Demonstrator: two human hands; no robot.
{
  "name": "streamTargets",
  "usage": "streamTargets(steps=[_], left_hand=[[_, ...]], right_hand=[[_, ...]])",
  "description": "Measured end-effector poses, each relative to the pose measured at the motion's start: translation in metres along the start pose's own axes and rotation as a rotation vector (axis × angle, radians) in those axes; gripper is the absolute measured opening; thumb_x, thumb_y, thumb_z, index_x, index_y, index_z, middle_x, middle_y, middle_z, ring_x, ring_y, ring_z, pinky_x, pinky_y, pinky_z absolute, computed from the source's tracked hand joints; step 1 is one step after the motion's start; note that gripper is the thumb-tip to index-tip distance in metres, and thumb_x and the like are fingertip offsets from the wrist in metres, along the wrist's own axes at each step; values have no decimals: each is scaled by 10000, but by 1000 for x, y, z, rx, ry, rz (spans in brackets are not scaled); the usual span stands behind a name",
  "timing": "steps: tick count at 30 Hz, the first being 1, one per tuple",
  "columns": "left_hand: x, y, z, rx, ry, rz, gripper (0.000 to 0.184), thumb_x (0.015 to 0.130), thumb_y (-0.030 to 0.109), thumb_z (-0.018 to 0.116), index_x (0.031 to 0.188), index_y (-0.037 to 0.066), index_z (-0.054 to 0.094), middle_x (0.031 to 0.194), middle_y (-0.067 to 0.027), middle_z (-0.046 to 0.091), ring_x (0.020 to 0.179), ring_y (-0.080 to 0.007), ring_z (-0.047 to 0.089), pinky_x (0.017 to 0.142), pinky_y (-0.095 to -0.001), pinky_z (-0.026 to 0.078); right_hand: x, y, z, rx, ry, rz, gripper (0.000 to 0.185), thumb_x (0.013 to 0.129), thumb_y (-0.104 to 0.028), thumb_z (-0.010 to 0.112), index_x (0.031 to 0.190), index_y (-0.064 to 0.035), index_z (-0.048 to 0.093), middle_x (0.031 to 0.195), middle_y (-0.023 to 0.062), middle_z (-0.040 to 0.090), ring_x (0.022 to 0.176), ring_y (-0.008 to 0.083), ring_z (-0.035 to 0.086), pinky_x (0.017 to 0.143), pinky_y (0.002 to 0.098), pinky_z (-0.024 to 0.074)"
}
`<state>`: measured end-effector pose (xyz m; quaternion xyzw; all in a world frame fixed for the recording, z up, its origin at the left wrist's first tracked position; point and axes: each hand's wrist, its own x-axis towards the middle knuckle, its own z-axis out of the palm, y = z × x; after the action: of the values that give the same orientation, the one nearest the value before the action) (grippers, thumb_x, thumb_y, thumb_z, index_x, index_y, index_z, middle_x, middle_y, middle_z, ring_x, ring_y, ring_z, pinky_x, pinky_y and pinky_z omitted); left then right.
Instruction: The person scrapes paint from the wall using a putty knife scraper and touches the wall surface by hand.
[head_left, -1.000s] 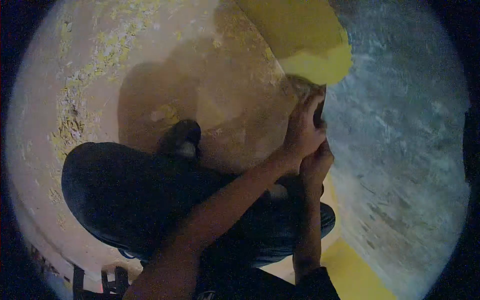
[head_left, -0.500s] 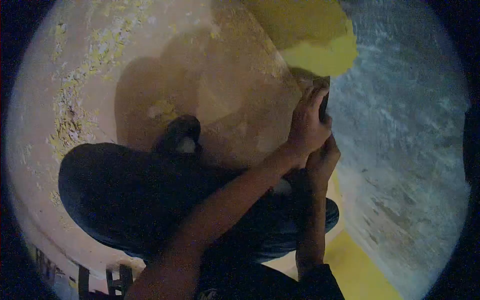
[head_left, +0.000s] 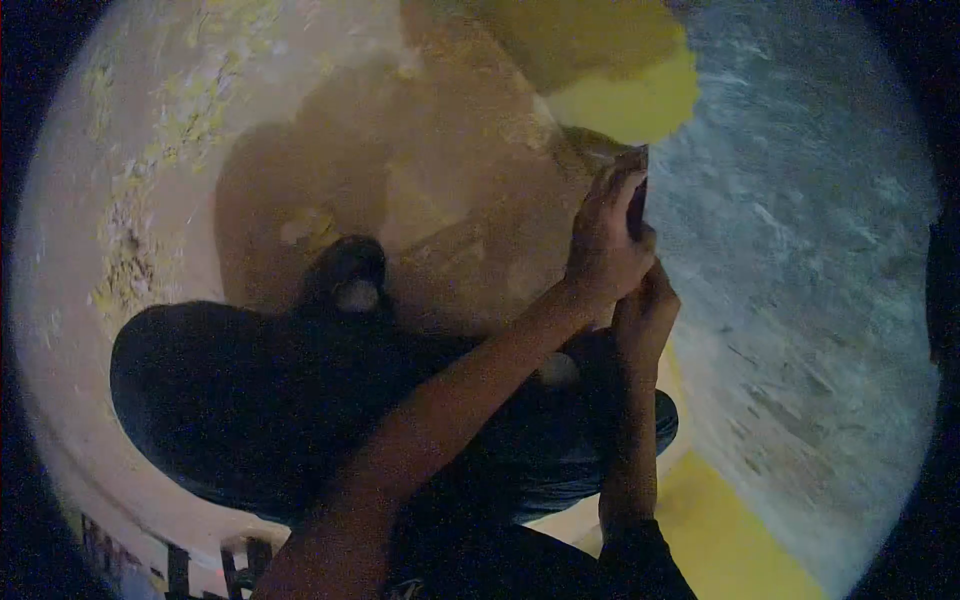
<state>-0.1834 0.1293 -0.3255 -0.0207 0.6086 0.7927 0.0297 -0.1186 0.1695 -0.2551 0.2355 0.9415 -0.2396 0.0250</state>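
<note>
Dark object, one: at the edge of the floor, beside the grey surface and yellow patch. My left hand grasps it; my right hand sits close behind, perhaps bracing, its grip unclear.

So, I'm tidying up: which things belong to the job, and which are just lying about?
Likely the job's:
dark tool, in grip of left hand
yellow patch just beyond it

Likely lying about:
dark frame, lower left
yellow flecks, left

Dark, narrow tool, partly hidden by fingers, pointing forward, tip near a yellow patch
</note>
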Motion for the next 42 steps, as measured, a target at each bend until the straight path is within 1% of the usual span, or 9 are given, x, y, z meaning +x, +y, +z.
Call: streamTargets(steps=[10,14,17,21,29,32,35,37,42], left_hand=[[8,4,-7,89,28,28,550,671,-32,597,1208,11,490,1195,-228,517,1114,-412,500,960,-449,407],[8,-4,-5,71,41,183,535,671,-28,596,1196,5,501,1164,-233,525,1082,-403,515,943,-448,418],[3,-11,1,-32,6,-49,530,663,-31,596,1186,-5,514,1175,-238,520,1103,-407,504,957,-439,416],[1,-8,-9,86,17,133,586,672,-38,584,1248,-35,479,1186,-256,519,1126,-419,498,980,-427,403],[6,-3,-17,178,-39,245,643,722,-89,516,1349,-32,384,1313,-284,445,1178,-425,471,992,-420,399],[3,0,-22,238,-60,152,670,737,-100,497,1383,-18,336,1361,-286,389,1146,-429,492,954,-422,432],[4,15,-29,149,-341,-215,697,731,-102,496,1397,-14,309,1398,-287,320,1133,-437,492,919,-439,453],[7,2,-25,212,-97,124,716,728,-85,502,1407,-10,287,1411,-290,282,1155,-437,470,912,-458,453],[-10,-13,-16,178,-160,113,761,721,-61,512,1427,-2,234,1429,-295,246,1165,-445,459,923,-457,447]], right_hand=[[5,-1,10,-71,22,5,246,892,-156,551,1034,43,582,823,203,661,776,182,634,661,335,482],[4,4,7,-51,40,-60,273,872,-164,573,1061,32,578,814,206,668,735,261,665,641,351,491],[11,4,18,-141,18,-59,299,861,-150,575,1100,29,571,814,227,661,738,329,673,621,358,495],[0,17,24,-58,90,-123,315,853,-132,572,1129,19,562,799,246,646,767,382,664,601,357,497],[8,14,25,-115,63,-14,293,844,-142,605,1107,-18,577,855,209,672,777,330,680,609,359,499],[11,7,31,-100,51,-2,281,844,-145,612,1096,-24,582,873,208,674,795,299,685,620,358,498],[0,21,28,-65,43,27,274,843,-149,613,1084,-22,581,870,209,672,798,276,683,634,356,495],[13,17,39,-26,49,24,273,844,-152,612,1080,-18,578,864,209,671,794,265,681,641,355,494],[-1,33,35,-85,-35,80,365,873,-177,568,1209,-41,534,969,184,673,783,261,657,653,381,497]])
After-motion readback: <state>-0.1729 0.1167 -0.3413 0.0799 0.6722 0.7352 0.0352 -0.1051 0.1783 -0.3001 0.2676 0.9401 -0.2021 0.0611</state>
